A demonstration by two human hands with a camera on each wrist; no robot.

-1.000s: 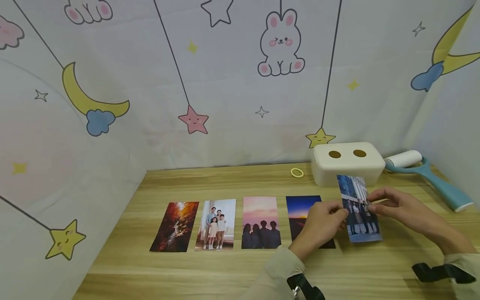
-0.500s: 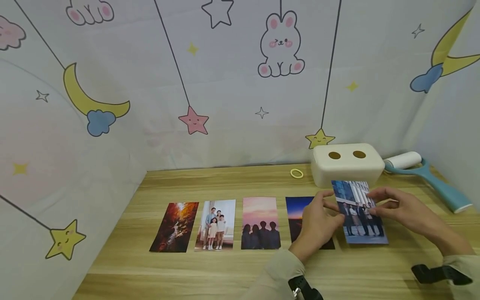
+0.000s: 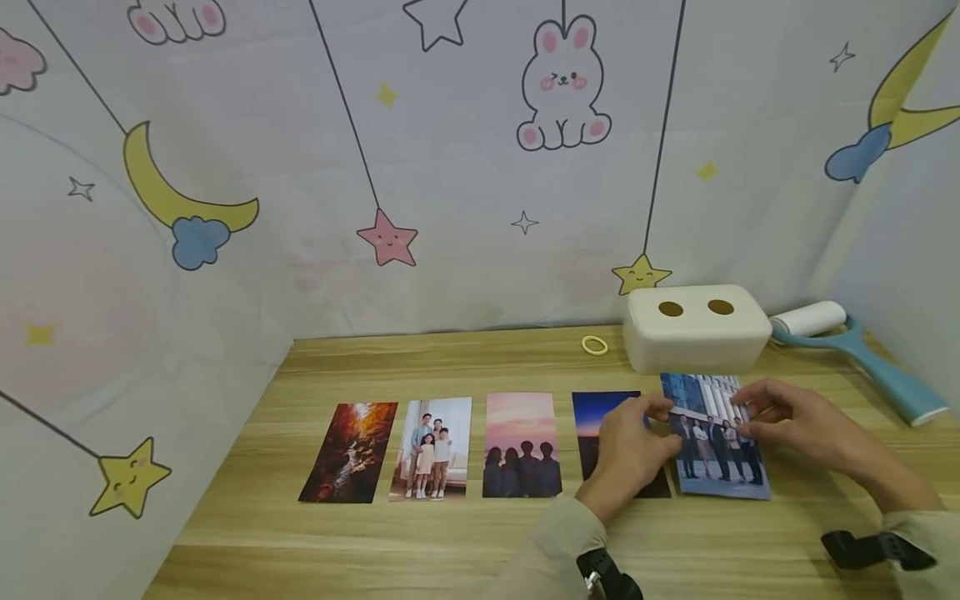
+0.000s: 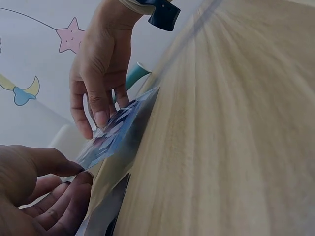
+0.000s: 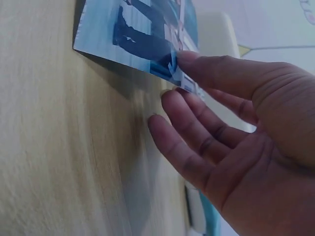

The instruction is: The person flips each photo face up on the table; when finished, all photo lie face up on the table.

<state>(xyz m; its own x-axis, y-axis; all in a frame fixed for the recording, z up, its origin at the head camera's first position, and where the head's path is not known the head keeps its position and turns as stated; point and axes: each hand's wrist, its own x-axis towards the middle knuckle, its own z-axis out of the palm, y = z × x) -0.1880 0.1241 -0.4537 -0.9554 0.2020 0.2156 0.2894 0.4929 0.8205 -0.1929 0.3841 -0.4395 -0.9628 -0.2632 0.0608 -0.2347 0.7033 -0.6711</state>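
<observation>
Both hands hold a photo of people in suits (image 3: 716, 446) by its long sides, just above the table. My left hand (image 3: 628, 446) pinches the left edge between thumb and fingers, as the left wrist view confirms. At the right edge, my right hand (image 3: 806, 425) pinches with thumb and fingertips; in the right wrist view a gap and shadow show under the photo (image 5: 142, 37). Beneath the left hand lies a sunset photo (image 3: 600, 408), partly hidden. Further left in the row are a photo of silhouettes (image 3: 522, 450), a family photo (image 3: 433, 450) and an autumn forest photo (image 3: 350, 452).
Behind the held photo stands a cream box (image 3: 697, 333) with two round holes. Beside it lie a blue-handled lint roller (image 3: 888, 371) and a white roll (image 3: 810, 319). A small yellow ring (image 3: 595, 346) rests near the printed backdrop (image 3: 465, 167).
The held photo has come down toward the table and turned flatter, showing more of its face. Both hands moved slightly with it; the other photos stayed put.
</observation>
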